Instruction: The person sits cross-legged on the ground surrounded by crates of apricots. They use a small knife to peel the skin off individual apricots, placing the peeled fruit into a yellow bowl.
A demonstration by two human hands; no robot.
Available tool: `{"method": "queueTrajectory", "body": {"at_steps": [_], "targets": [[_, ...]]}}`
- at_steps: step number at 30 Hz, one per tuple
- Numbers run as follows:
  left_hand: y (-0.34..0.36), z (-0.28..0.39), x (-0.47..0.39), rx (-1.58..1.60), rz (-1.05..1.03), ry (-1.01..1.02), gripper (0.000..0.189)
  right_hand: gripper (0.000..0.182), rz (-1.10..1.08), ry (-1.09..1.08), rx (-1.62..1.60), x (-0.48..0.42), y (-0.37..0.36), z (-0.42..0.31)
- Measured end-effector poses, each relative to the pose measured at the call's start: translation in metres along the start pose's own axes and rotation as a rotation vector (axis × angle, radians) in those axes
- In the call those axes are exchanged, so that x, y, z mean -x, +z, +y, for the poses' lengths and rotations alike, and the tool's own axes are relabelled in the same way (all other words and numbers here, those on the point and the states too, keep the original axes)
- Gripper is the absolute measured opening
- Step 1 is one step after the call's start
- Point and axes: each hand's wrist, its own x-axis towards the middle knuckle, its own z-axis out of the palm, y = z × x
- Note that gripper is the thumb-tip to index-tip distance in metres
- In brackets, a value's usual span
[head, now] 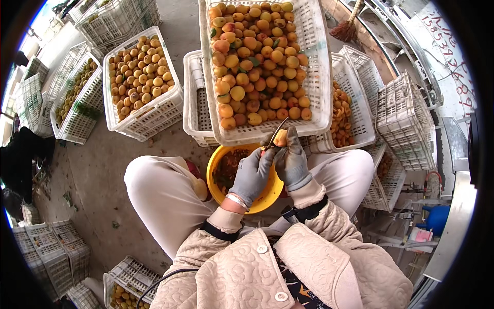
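Observation:
My left hand [251,175], in a grey work glove, grips a thin-bladed cutting tool [278,129] with a bit of red handle showing. Its dark blade points up and to the right, against or just beside an apricot [280,138]. That fruit is pinched in the fingers of my right hand [294,160], gloved the same way. Below both hands, between my knees, stands a yellow bucket [274,195] with dark, wet fruit scraps inside. Just beyond my hands, a white plastic crate [318,77] of whole apricots [258,65] rests on other crates.
To the right, a crate [362,112] holds cut apricot pieces [341,116]. Stacked crates [405,119] stand farther right. Another full crate [150,119] sits left on the concrete floor [100,174]. A broom [345,30] leans at the back. A dark-clothed person [25,166] is partly visible at far left.

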Motion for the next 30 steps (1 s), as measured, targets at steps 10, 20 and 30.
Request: {"method": "queueTrajectory", "body": {"at_steps": [10,20,30], "targets": [[0.007,0.004,0.003,-0.091,-0.007,-0.081,0.036,0.041,0.012,0.069,-0.025,0.004,-0.002,0.006],[0.008,-0.003,0.005,0.069,-0.042,-0.162,0.035,0.036,-0.058,-0.054,0.102,0.010,0.008,0.006],[-0.002,-0.007,0.004,0.203,-0.067,-0.073,0.033,0.027,-0.174,0.093,-0.163,0.011,-0.005,-0.004]]}}
